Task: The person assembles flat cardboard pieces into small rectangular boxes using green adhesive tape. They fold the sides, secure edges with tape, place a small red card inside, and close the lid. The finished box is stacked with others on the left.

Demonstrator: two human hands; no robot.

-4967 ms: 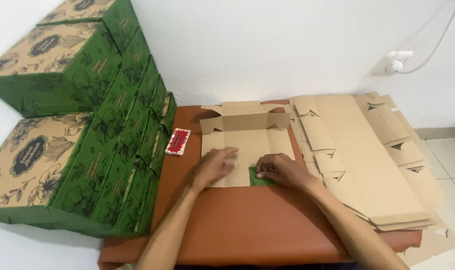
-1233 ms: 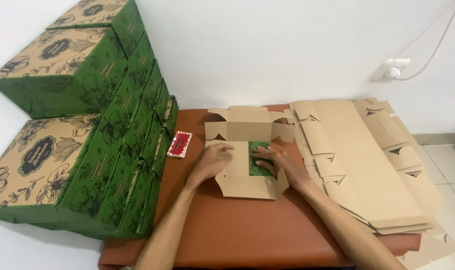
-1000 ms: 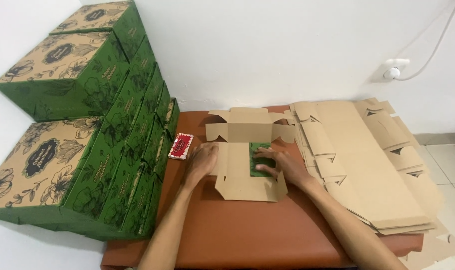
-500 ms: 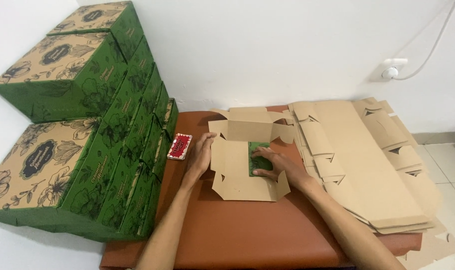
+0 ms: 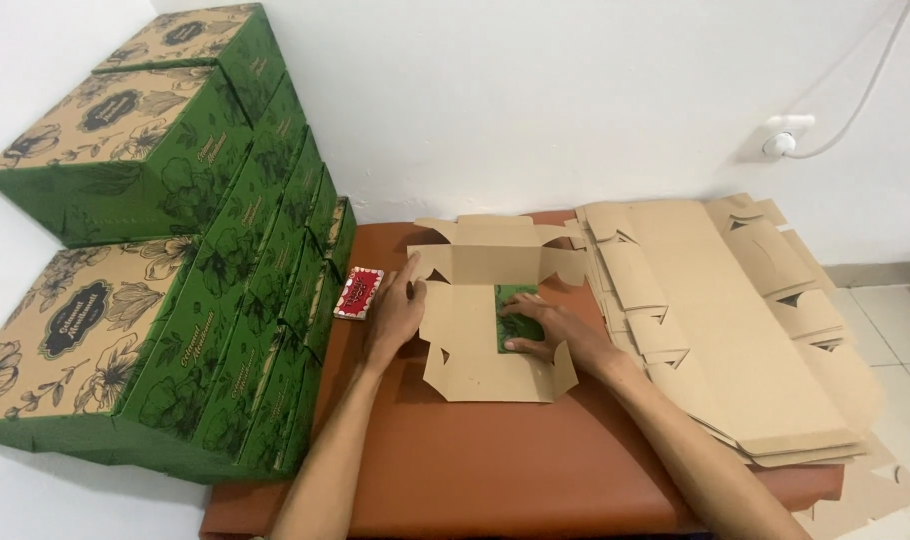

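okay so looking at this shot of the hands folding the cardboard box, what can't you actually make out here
Head view only:
- The green flap: partly covered by the right hand.
- The box blank edge under the left hand: hidden by the palm.
- The small red packet: print too small to tell.
- The stack of flat blanks: count unclear, lower sheets hidden.
- The folded green boxes: cut off by the left edge.

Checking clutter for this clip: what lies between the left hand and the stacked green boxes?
In the head view, a small red packet lies on the brown table, between the left hand and the green boxes. The rest of that stretch is bare tabletop.
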